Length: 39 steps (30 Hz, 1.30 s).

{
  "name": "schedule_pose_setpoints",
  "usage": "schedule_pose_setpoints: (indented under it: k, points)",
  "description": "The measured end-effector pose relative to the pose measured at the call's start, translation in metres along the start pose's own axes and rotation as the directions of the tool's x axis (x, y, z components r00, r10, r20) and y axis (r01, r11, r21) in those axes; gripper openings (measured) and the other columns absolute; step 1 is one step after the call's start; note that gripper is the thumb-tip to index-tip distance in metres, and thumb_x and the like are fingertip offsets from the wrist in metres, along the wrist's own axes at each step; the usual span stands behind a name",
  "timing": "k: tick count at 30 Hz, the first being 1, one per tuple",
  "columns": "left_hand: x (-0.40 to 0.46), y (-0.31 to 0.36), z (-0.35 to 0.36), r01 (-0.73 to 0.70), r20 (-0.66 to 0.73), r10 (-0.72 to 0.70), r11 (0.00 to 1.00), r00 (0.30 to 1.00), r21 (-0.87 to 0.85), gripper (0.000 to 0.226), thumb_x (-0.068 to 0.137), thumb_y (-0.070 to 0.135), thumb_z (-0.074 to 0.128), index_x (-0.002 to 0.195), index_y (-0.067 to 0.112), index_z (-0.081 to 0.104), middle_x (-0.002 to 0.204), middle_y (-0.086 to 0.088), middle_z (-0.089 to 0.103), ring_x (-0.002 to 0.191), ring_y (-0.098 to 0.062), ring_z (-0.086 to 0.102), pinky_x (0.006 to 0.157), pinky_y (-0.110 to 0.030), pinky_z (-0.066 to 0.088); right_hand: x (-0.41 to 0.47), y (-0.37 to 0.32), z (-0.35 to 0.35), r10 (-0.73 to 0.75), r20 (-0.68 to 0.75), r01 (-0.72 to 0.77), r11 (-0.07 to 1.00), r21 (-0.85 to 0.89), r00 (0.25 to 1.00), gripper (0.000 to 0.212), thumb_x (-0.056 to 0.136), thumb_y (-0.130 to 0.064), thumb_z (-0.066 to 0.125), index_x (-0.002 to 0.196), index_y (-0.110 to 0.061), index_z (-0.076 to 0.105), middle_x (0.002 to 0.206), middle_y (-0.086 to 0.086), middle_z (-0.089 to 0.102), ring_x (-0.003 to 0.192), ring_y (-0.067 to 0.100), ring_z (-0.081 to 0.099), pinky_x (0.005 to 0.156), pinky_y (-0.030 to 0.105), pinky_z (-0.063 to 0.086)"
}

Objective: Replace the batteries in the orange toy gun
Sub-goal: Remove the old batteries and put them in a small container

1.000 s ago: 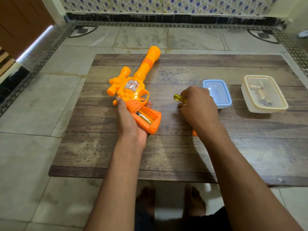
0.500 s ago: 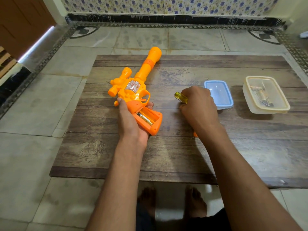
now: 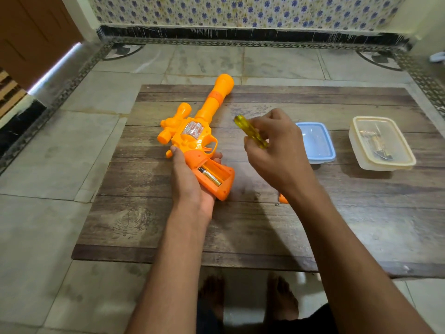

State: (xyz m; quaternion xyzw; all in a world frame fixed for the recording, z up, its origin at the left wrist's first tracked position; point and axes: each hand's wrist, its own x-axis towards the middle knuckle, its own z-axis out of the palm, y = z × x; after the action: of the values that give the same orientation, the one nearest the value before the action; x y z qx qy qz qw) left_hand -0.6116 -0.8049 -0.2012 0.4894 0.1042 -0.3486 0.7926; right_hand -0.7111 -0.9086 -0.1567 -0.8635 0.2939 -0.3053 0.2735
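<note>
The orange toy gun (image 3: 200, 131) lies on the wooden table (image 3: 265, 225), barrel pointing away from me. Its grip compartment is open and one battery (image 3: 210, 176) lies inside. My left hand (image 3: 190, 182) holds the gun's grip from the left and underneath. Lifted above the table to the right of the gun, my right hand (image 3: 272, 150) grips a screwdriver with a yellow transparent handle (image 3: 250, 131); its shaft is hidden behind my fingers. A small orange piece (image 3: 282, 198) shows on the table under my right wrist.
A blue lid (image 3: 315, 142) lies upside down right of my right hand. Further right stands a cream plastic box (image 3: 382, 143) with small metal items inside. The low table stands on a tiled floor; my bare feet (image 3: 248, 295) show below its near edge.
My right hand has lifted the screwdriver off the table and tilted it up. My left hand and the gun have stayed in place.
</note>
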Motion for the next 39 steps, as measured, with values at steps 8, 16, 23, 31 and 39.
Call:
schedule_pose_setpoints:
  k: [8,16,23,31,39]
  points:
    - [0.002,-0.001,-0.002,0.009,0.022,-0.009,1.0,1.0,0.02,0.074,0.103,0.066,0.026,0.112,0.008,0.07,0.08,-0.015,0.074,0.075,-0.021,0.07,0.061,-0.029,0.057,-0.005,-0.024,0.002,-0.089,-0.194,0.165,0.888,0.428,0.977,0.019,0.086,-0.005,0.079,0.105,-0.001,0.076,0.093,0.012,0.068,0.089,0.017,0.068,0.076,0.034,0.057]
    - [0.004,0.0,-0.004,0.036,0.043,-0.034,0.999,0.998,-0.033,0.068,0.101,0.068,0.032,0.131,0.017,0.065,0.114,-0.016,0.075,0.093,-0.023,0.073,0.078,-0.037,0.058,-0.013,-0.033,0.008,-0.023,-0.127,0.093,0.81,0.579,0.992,0.053,0.086,0.007,0.075,0.134,-0.009,0.056,0.09,0.012,0.071,0.085,0.028,0.072,0.075,0.049,0.061]
    - [0.014,-0.007,-0.01,0.081,0.081,-0.076,0.996,0.994,-0.049,0.075,0.093,0.078,0.036,0.13,0.02,0.065,0.123,-0.021,0.072,0.12,-0.039,0.066,0.109,-0.065,0.043,-0.013,-0.028,0.008,-0.15,-0.028,0.148,0.901,0.408,0.988,0.053,0.086,0.002,0.075,0.135,-0.012,0.06,0.084,-0.001,0.063,0.076,0.014,0.065,0.069,0.032,0.058]
    - [0.018,-0.009,-0.01,0.083,0.079,-0.078,0.995,0.994,-0.055,0.079,0.093,0.079,0.033,0.135,0.019,0.062,0.124,-0.02,0.071,0.121,-0.038,0.066,0.109,-0.065,0.043,-0.012,-0.026,-0.001,-0.16,0.02,0.14,0.911,0.388,0.987,0.044,0.085,-0.001,0.076,0.125,-0.01,0.06,0.085,-0.001,0.064,0.074,0.018,0.066,0.067,0.037,0.058]
    - [0.018,-0.006,-0.01,0.099,0.038,-0.098,0.994,0.995,-0.037,0.082,0.091,0.081,0.034,0.138,0.018,0.059,0.122,-0.019,0.073,0.115,-0.039,0.069,0.105,-0.068,0.045,-0.019,-0.027,-0.002,-0.179,-0.036,0.181,0.928,0.327,0.983,0.039,0.081,-0.001,0.08,0.113,-0.007,0.06,0.084,-0.006,0.066,0.073,0.016,0.068,0.065,0.034,0.058]
